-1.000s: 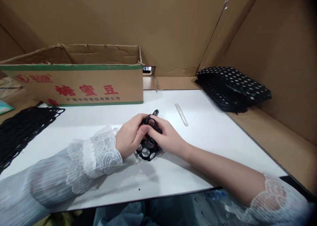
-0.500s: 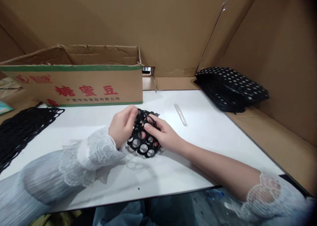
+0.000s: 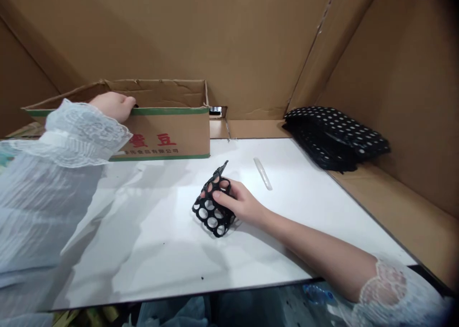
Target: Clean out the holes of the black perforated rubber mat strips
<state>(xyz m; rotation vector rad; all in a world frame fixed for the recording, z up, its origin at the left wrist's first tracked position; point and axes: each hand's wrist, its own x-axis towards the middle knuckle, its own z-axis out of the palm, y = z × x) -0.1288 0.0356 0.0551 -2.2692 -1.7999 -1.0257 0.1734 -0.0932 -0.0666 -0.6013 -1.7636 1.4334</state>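
A folded piece of black sheet with rows of round holes [image 3: 212, 220] stands a little above the white tabletop. My right hand [image 3: 238, 200] pinches it, thumb in front and fingers behind. Over the front wall of the cardboard box [image 3: 172, 126] reaches my left hand [image 3: 114, 106]; its thumb lies by the rim, with a small dark bit beside the tip. The fingers are hidden inside the box, and whether they hold something does not show.
A narrow clear plastic strip [image 3: 263, 173] lies right of my right hand. Black dotted bags [image 3: 337, 136] are piled at the right cardboard wall [image 3: 405, 78]. Cardboard also rises behind the white table [image 3: 172, 265]. A plastic bottle [image 3: 319, 293] shows below the table's edge.
My left hand has let go of the black holed piece and moved left and up into the box. My right hand keeps hold of it. My left sleeve covers where black mesh lay.
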